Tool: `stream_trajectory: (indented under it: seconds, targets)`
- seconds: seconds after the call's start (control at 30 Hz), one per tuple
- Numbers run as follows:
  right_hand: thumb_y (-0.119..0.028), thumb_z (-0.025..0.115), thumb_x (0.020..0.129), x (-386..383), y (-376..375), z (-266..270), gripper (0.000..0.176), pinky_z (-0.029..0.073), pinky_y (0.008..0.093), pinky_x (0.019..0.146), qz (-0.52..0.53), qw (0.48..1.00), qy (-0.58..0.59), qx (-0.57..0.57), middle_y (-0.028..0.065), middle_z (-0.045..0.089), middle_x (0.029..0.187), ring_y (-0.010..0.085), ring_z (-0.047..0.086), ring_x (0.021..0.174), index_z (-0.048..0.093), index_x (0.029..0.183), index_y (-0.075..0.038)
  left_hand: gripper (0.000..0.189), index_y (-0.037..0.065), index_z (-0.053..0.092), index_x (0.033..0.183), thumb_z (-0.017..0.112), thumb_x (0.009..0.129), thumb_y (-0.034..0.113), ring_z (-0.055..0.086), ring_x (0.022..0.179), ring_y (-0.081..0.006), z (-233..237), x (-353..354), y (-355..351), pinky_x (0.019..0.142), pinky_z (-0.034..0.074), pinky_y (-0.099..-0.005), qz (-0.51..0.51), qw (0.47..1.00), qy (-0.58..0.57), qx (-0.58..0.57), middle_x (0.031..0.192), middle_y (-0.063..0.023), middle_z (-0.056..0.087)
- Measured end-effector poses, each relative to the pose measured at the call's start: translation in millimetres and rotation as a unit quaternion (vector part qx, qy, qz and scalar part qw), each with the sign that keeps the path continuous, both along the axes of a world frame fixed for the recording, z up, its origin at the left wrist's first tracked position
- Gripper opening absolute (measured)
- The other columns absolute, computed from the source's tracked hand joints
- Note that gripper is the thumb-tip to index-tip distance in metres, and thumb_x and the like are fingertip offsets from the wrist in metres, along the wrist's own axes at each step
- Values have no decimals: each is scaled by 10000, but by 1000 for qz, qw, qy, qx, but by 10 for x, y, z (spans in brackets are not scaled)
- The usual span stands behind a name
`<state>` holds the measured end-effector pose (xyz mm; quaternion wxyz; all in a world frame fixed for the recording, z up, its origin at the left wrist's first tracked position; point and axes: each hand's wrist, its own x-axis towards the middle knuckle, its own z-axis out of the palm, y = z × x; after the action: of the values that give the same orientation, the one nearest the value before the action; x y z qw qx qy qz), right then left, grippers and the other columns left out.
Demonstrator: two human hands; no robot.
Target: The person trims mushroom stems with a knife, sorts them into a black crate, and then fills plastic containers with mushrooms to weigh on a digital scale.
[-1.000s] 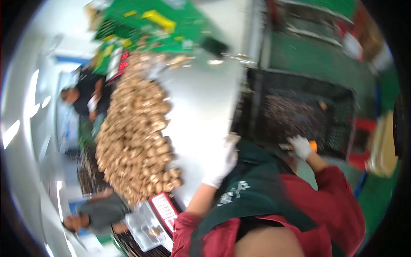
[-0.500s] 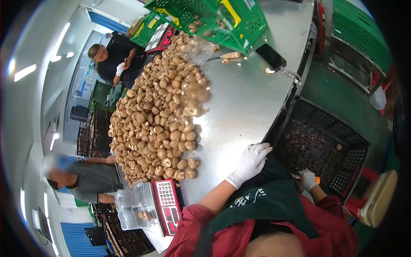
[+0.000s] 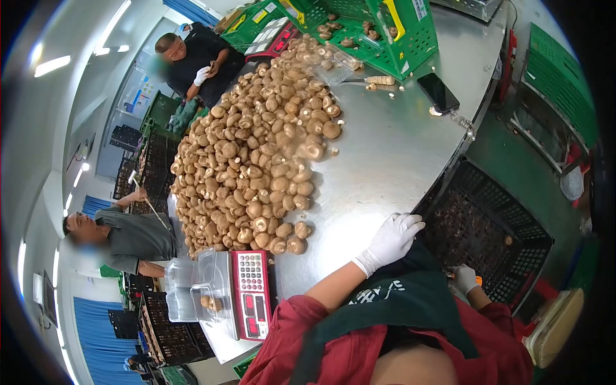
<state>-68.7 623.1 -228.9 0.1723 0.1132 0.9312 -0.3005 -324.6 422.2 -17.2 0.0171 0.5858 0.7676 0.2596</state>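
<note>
A large heap of brown mushrooms covers the left part of the metal table. My left hand, in a white glove, is at the table's near edge, apart from the heap. Its fingers are bent and pressed together, and whatever may be in the palm is hidden. Lower and to the right, my right hand, also gloved, is closed around an orange-handled tool, seen only in part. Beside that hand stands a black crate with dark bits and one small pale mushroom piece inside.
A red scale with clear plastic trays stands left. At the far end are a green crate with some mushrooms, a wooden-handled knife and a phone. Two people stand across the table; one holds a stick.
My view has shifted, so the table and heap appear further right. The person at the lower left now holds up a stick. My hands keep nearly the same pose.
</note>
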Motion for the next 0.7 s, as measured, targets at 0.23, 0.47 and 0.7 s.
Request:
stream_trajectory:
  seconds: [0.23,0.47,0.7]
  targets:
    - [-362,746,686,69,14,-196,532,520,457,808,4,997,68,21,168,655,989,350,624,953,644,1121,-75,359,56,619,1124,583,772,-6,570,1104,-335,209,46,104,972,422,-455,15,998,-55,-34,1163,-144,621]
    - [-302,755,699,455,50,328,366,535,416,747,-70,995,-22,73,79,633,948,285,596,964,647,983,-99,356,85,656,1089,592,769,-56,620,1054,-270,45,6,124,903,458,-380,0,1000,24,-15,1132,-88,653]
    - [-290,757,720,650,19,26,303,538,410,712,-10,997,23,74,58,640,869,277,606,933,640,920,-94,352,88,648,1085,594,772,-62,616,1016,-248,22,16,149,888,450,-375,-12,999,32,-19,1106,-63,645]
